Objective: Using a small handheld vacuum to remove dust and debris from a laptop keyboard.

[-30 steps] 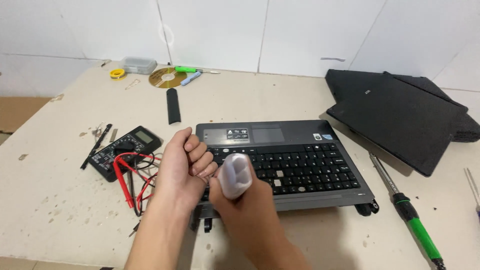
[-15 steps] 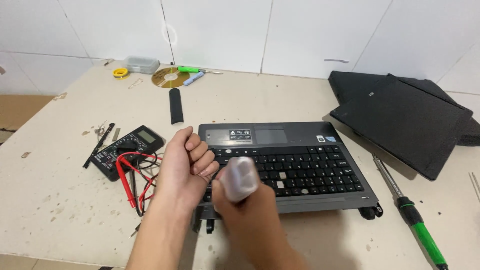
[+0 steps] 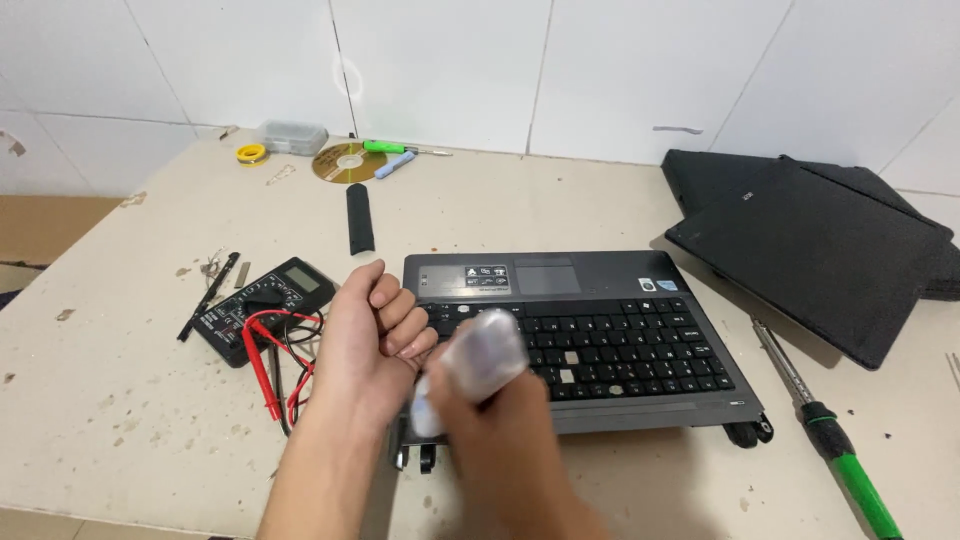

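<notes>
Between the two hands, at the near left corner of the laptop base point(image 3: 585, 335), a pale, translucent tool handle point(image 3: 478, 358) is gripped in the closed fingers of the right hand point(image 3: 500, 430); the handle is blurred, and its tip is hidden behind the hands. The right forearm is raised from the bottom edge, with the back of the hand turned to the camera. Just left of it, the left hand point(image 3: 372, 340) is curled into a loose fist, its knuckles laid against the keyboard's left edge; whether anything is held inside cannot be told. Left of the fist, a black multimeter point(image 3: 262, 308) lies with red and black leads point(image 3: 270, 370). Beyond the knuckles, a black strip point(image 3: 359, 218) and a disc point(image 3: 343, 161) are seen. Well to the right, a green-handled screwdriver point(image 3: 835, 440) and dark laptop covers point(image 3: 810, 240) rest on the table point(image 3: 120, 400).
</notes>
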